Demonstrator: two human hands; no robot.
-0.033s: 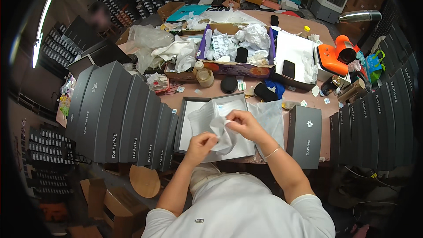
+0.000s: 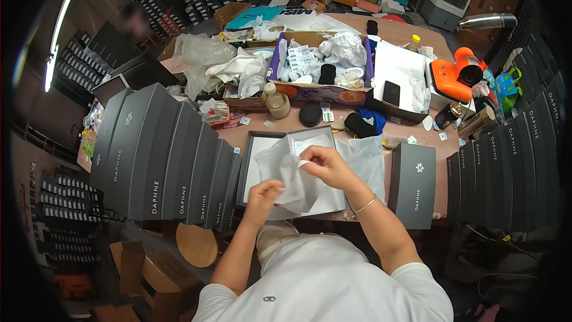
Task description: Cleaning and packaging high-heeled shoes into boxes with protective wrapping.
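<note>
An open dark grey shoebox [image 2: 245,191] with a pale lining lies in front of me on the table. Thin white tissue paper [image 2: 304,191] is bunched over it, partly hiding what lies inside. My right hand [image 2: 325,166], with a bracelet on its wrist, pinches an upper edge of the paper. Lower and to the left, my left hand [image 2: 262,200] has its fingers pressed together at the paper's near left side; its fingertips are slightly blurred. Another translucent white sheet [image 2: 364,164] lies flat just right of the box.
Closed grey shoeboxes stand in a row at left [image 2: 140,155] and another at right [image 2: 506,167]. A single grey box [image 2: 412,188] sits right of the sheet. Behind are a bottle [image 2: 277,104], a purple carton [image 2: 322,92] of crumpled paper, a phone [image 2: 391,93] and an orange device [image 2: 447,80].
My left hand has shifted left and slightly down, and my right hand a little left. The paper between them hangs lower and spreads more over the box.
</note>
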